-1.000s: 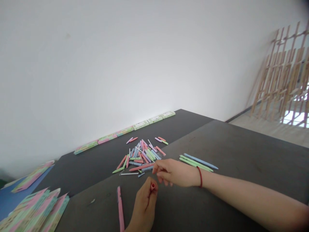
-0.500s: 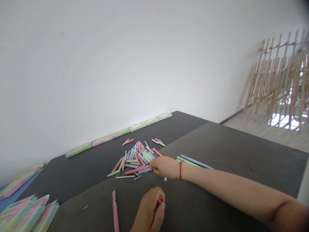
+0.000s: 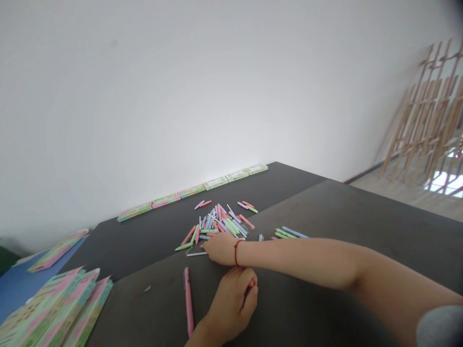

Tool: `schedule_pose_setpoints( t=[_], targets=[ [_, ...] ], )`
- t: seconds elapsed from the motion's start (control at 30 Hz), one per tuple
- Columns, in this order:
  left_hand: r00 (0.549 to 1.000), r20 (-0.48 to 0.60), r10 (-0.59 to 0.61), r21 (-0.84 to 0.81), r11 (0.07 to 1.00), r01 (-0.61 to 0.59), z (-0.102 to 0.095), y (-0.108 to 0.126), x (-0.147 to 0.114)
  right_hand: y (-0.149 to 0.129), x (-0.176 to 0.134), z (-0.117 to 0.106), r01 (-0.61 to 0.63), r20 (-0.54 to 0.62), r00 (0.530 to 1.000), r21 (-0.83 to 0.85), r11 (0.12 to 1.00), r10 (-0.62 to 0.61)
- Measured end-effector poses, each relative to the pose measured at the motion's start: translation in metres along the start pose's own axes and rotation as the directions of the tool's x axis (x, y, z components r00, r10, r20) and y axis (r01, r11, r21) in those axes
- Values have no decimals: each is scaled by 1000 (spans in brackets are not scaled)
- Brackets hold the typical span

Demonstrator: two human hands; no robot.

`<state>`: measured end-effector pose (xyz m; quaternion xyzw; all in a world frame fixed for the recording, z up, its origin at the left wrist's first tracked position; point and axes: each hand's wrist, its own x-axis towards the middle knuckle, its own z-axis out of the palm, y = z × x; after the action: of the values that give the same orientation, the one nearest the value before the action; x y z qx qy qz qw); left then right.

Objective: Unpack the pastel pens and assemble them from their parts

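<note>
My left hand point(image 3: 235, 301) is closed around a red pen barrel point(image 3: 252, 283), and only its hollow end shows beside the thumb. Over the near side of a heap of pastel pens and pen parts point(image 3: 224, 221) is my right hand point(image 3: 220, 248), a red string at its wrist. Its fingers are drawn together and point down-left by a thin white refill point(image 3: 196, 254); what they grip, if anything, is hidden. A pink pen point(image 3: 188, 301) lies on the dark table left of my left hand.
Green and blue pens point(image 3: 289, 233) lie right of the heap, partly behind my right forearm. A row of flat boxes point(image 3: 193, 191) lines the wall. Stacked pastel packs point(image 3: 68, 308) fill the near left corner, beside a blue surface point(image 3: 14, 294). Wooden racks point(image 3: 430, 120) stand far right.
My right hand has moved left along the front of the heap to the white refill. My left hand still grips the red barrel. The view has shifted right-to-left slightly, moving the scene rightward.
</note>
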<state>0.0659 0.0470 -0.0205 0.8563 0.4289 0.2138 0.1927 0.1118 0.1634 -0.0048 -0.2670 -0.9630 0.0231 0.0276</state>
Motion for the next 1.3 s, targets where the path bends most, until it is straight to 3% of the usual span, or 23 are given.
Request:
schedule_pose_setpoints(
  t=[0.23,0.4,0.6,0.93,1.07,1.17,1.3],
  targets=[
    [1000,-15,-2,80,997,3,1,2,5,-5,9,-7,-43,68,997,12,999,42],
    [998,-56,-19,155,987,28,6,-1,6,4,-1,-17,-114,15,993,112,987,113],
    [994,-96,-50,215,974,69,8,-5,7,29,-42,-30,-191,-46,975,347,918,219],
    [989,-133,-65,298,949,102,12,-9,8,38,-118,-20,-267,7,938,652,709,347],
    [978,-204,-44,295,950,105,7,-7,5,35,-135,-26,-340,-9,914,530,777,406],
    [953,-296,71,326,945,31,4,-3,4,31,-147,-26,-350,16,925,429,833,380],
    [961,-217,169,410,909,-67,4,2,5,25,-158,-20,-252,53,965,444,860,256]
  ],
)
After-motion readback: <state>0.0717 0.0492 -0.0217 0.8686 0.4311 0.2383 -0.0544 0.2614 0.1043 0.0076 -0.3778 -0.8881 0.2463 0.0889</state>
